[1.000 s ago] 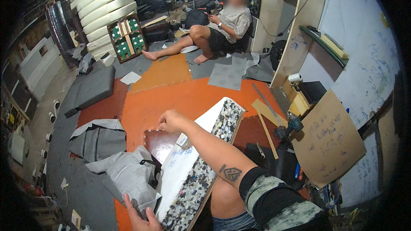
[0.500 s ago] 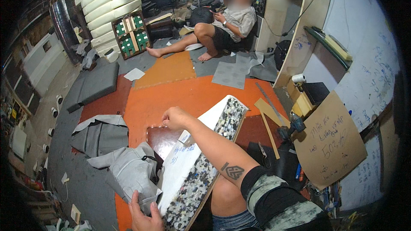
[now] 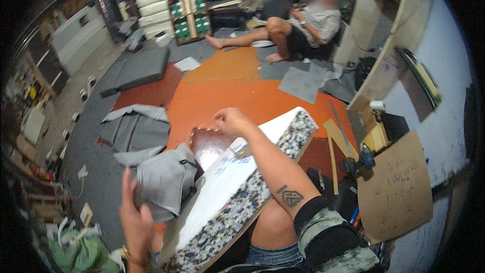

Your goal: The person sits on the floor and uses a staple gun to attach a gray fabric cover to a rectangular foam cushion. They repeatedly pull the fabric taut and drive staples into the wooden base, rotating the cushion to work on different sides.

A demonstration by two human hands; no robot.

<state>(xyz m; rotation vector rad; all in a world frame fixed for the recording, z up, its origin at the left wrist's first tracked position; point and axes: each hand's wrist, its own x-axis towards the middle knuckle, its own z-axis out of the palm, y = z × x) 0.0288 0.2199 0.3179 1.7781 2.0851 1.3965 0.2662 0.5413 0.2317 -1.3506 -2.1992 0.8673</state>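
Observation:
A foam block with a white top (image 3: 222, 184) and a thick side of speckled chip foam (image 3: 283, 141) lies slantwise across my lap, with blue handwriting on the white. My right forearm reaches over it. Just past its far-left edge is my right hand (image 3: 231, 121), its fingers curled together above a dark red patch (image 3: 207, 146); whatever they hold, if anything, is too small to make out. My left hand (image 3: 136, 220) is raised beside the near end of the block, fingers stretched upward and nothing in it. Light grey upholstery fabric (image 3: 164, 182) lies crumpled between that hand and the block.
Another grey cover (image 3: 136, 129) and a flat dark grey cushion (image 3: 136, 71) lie to the left. A person (image 3: 313, 25) sits on the floor at the back. On the right are wooden strips (image 3: 333, 164), a drill (image 3: 366, 155) and a brown cardboard sheet (image 3: 396, 187).
My left hand has lifted away from the block's near end and turned its fingers upward. My right hand stays past the far-left edge, still curled. The whole view has shifted.

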